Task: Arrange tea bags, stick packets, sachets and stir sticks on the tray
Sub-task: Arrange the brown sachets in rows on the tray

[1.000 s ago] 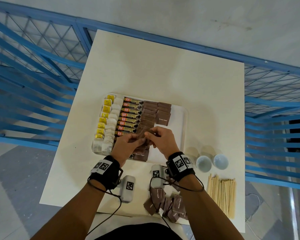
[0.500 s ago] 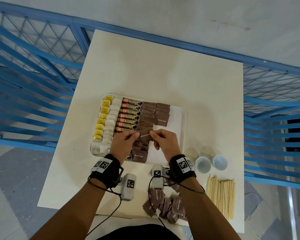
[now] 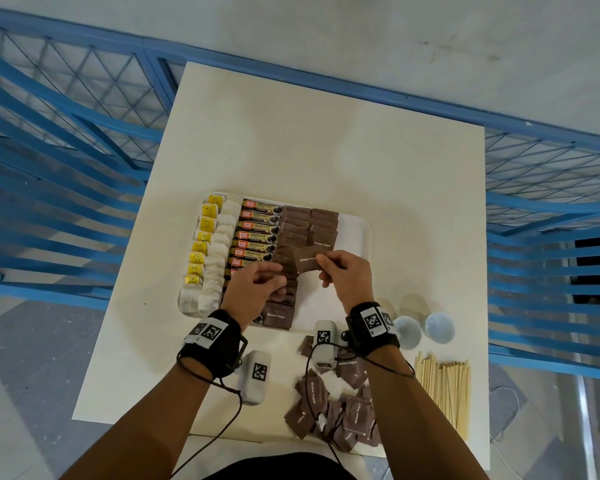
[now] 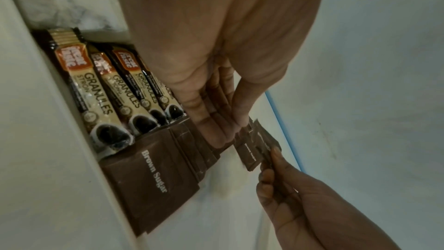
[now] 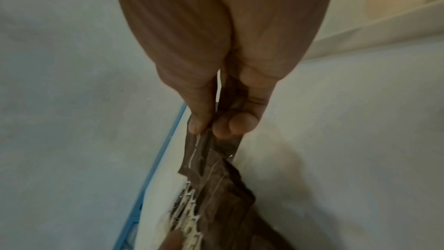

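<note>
My right hand [image 3: 321, 262] pinches one brown sugar sachet [image 3: 305, 263] by its edge, just above the tray [image 3: 355, 230]; the right wrist view shows thumb and finger of that hand [image 5: 206, 128] closed on the sachet [image 5: 204, 151]. Just to its left, my left hand [image 3: 274, 282] curls round a small stack of brown sachets [image 4: 220, 86], over the near column of sachets. On the tray lie rows of tea bags [image 3: 219, 244], coffee stick packets [image 3: 257, 233] and two columns of brown sugar sachets [image 3: 323, 233].
A loose pile of brown sachets [image 3: 329, 410] lies at the table's near edge. Wooden stir sticks [image 3: 444, 386] lie to its right, with two small pale cups [image 3: 407, 332] above them. Blue railing surrounds the white table [image 3: 326, 150].
My hands were together on the sachets; the right hand has now drawn one sachet off to the right and the two hands have parted.
</note>
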A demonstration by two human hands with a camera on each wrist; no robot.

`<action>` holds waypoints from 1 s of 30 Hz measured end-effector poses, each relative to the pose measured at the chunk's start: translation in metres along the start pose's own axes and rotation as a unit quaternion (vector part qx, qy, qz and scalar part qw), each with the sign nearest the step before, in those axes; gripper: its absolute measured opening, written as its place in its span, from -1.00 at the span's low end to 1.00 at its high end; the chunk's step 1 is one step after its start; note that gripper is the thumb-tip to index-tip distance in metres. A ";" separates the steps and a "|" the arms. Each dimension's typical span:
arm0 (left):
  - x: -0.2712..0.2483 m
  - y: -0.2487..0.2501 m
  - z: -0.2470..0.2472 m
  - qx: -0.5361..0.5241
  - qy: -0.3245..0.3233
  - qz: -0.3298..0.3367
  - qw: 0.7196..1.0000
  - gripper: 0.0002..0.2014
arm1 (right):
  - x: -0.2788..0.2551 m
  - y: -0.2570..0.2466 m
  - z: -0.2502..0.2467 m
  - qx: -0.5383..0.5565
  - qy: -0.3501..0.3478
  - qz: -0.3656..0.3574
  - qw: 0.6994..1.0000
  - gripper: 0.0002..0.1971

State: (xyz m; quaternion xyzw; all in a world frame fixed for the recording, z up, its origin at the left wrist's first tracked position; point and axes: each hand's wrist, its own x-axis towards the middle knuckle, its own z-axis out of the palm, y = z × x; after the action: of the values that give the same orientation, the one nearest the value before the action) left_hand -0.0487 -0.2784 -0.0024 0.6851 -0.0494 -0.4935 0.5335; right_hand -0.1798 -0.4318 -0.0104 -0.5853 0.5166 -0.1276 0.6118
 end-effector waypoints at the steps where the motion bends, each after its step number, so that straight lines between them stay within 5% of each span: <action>1: 0.000 -0.001 -0.002 0.002 0.002 -0.002 1.000 -0.77 | 0.003 0.001 -0.002 0.000 0.021 0.000 1.000 -0.94; 15: -0.005 -0.009 -0.012 0.021 0.010 -0.016 1.000 -0.89 | 0.031 0.010 0.008 -0.179 0.133 -0.030 0.974 -0.86; 30: -0.017 -0.005 -0.011 0.074 -0.008 -0.007 0.997 -0.86 | 0.012 0.004 0.000 -0.168 0.153 -0.027 0.973 -0.84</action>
State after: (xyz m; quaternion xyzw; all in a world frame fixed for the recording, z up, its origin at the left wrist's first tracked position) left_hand -0.0519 -0.2590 0.0042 0.7191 -0.0848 -0.4975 0.4777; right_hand -0.1764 -0.4400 -0.0203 -0.6666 0.6026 -0.1436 0.4147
